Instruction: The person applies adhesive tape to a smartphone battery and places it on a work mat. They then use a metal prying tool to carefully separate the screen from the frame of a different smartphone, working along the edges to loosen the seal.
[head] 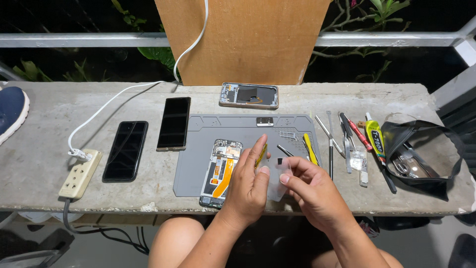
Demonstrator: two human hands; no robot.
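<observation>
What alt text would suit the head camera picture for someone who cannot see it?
Two hands, left hand and right hand, hold a clear plastic sheet over a grey mat where an opened phone lies, tools to the right.

On the desk (44, 164) a mat (196, 168) lies mid-front, an opened phone (220, 171) on its left part. Left of the mat lie two phones (174, 123), then a power strip (79, 173). Behind the mat lies a back cover (249, 95); right of it tools (347, 139), then a pouch (426, 154).

bright light from above on bench (347, 94); background black; image sharp; faint glare on phones (174, 123); edges slightly bowed.
</observation>
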